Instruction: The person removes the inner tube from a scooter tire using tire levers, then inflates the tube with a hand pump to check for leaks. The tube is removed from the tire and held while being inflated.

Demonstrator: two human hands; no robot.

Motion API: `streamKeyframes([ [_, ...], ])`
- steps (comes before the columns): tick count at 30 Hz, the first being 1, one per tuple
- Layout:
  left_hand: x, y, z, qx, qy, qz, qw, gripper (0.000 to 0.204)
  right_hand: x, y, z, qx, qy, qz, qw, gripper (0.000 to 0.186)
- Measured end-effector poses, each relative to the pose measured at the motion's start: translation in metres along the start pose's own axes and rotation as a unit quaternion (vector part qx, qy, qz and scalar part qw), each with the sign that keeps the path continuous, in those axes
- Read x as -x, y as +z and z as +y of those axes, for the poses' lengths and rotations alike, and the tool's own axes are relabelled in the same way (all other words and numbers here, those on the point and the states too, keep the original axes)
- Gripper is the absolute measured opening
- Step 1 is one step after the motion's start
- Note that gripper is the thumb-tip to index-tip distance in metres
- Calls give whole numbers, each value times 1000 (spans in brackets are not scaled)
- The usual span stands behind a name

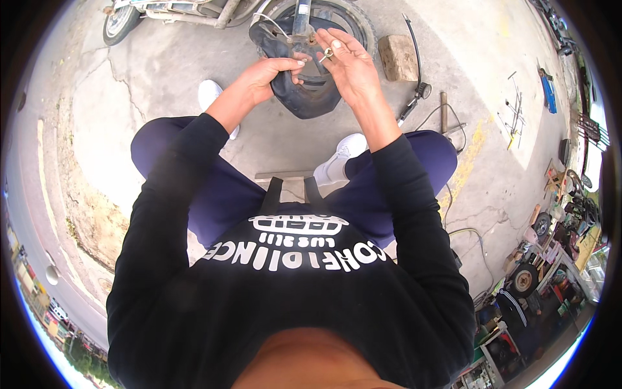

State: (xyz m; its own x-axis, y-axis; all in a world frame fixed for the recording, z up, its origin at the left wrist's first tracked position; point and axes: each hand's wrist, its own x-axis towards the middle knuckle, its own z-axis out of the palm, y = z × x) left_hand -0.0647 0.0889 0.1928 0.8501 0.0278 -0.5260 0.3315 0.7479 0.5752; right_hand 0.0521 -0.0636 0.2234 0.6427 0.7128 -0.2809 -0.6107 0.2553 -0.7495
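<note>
My right hand (353, 68) is raised beside the fork of a wheel, its thumb and fingertips closed on a small gold-coloured metal piece (327, 54) with a ring shape and a short stem. Opposite it, my left hand (264, 74) has its thumb and fingers brought together; what lies between them, if anything, is too small to name. Just beyond both hands stands the wheel (364, 29), with a black fork leg (302, 21) coming down to its middle. A black mudguard (310, 107) curves around the wheel's near side.
A wooden block (398, 58) and a black hose (416, 48) with a gauge lie right of the wheel. Further right are a hammer-like tool (444, 113), thin metal rods (514, 113) and a blue tool (548, 91). Another motorcycle (188, 10) stands at the far left; parts clutter the right edge.
</note>
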Motion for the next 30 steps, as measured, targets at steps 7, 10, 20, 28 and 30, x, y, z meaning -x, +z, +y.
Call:
streamKeyframes([
  [7, -3, 0, -2, 10, -20, 11, 1000, 28, -14, 3, 21, -57, -21, -35, 998, 24],
  [10, 0, 0, -2, 22, -22, 18, 999, 29, -13, 5, 21, -77, -9, -44, 996, 24],
  [20, 0, -1, 0, 35, -22, 0, 999, 27, -12, 5, 22, -19, -48, -43, 998, 20],
  [28, -3, -5, -2, 77, -45, -26, 996, 15, -14, 0, 25, 47, -78, -96, 991, 19],
  [30, -3, -7, -2, 100, -62, -36, 992, 13, -13, 0, 21, 101, -82, -122, 984, 20],
])
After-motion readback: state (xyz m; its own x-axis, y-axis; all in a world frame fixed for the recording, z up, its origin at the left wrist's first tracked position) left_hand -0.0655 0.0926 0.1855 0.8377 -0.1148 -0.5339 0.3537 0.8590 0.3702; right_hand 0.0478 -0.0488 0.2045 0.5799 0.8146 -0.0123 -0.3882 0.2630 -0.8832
